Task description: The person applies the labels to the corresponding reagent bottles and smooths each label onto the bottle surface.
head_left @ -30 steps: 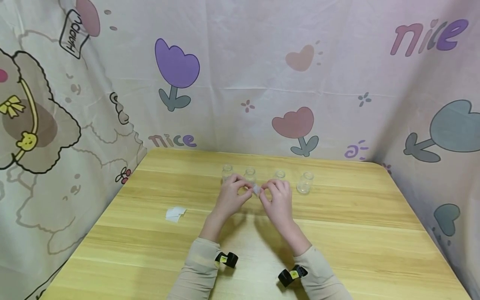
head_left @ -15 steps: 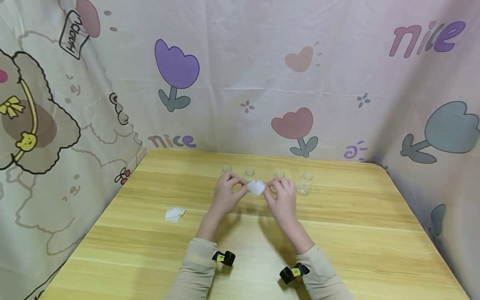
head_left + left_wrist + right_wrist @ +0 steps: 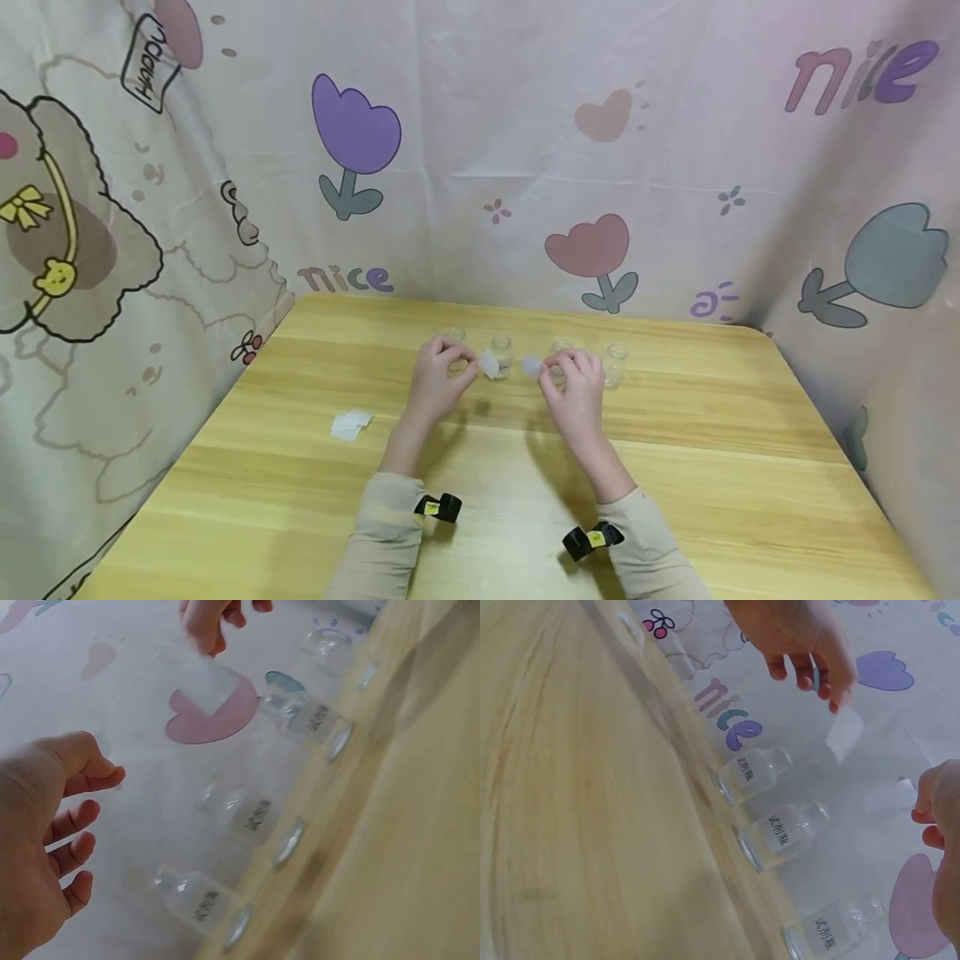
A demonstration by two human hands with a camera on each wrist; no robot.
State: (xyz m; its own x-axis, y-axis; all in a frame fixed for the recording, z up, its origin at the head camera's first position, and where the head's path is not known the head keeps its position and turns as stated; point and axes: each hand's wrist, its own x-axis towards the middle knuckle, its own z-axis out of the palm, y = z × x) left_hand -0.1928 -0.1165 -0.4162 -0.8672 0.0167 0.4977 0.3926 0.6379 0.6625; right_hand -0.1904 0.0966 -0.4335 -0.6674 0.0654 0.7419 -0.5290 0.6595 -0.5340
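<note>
My left hand [image 3: 438, 379] pinches a small white slip of paper [image 3: 489, 364] between thumb and fingertips. Apart from it, my right hand [image 3: 577, 392] pinches a second, paler slip [image 3: 532, 365], which looks thin and translucent. Both hands are above the table, in front of a row of clear glass bottles [image 3: 501, 358]. In the right wrist view, the bottles carry white labels with dark handwritten characters, such as the middle bottle [image 3: 784, 832]. The hands partly cover some bottles in the head view.
More white paper slips [image 3: 351, 424] lie in a small pile on the wooden table [image 3: 480, 533], left of my left hand. A patterned cloth [image 3: 480, 125] hangs behind the table and along its sides.
My hands have moved apart. Between them a single folded-looking white piece first widened, and now each hand holds its own slip. The bottles and the pile have stayed put.
</note>
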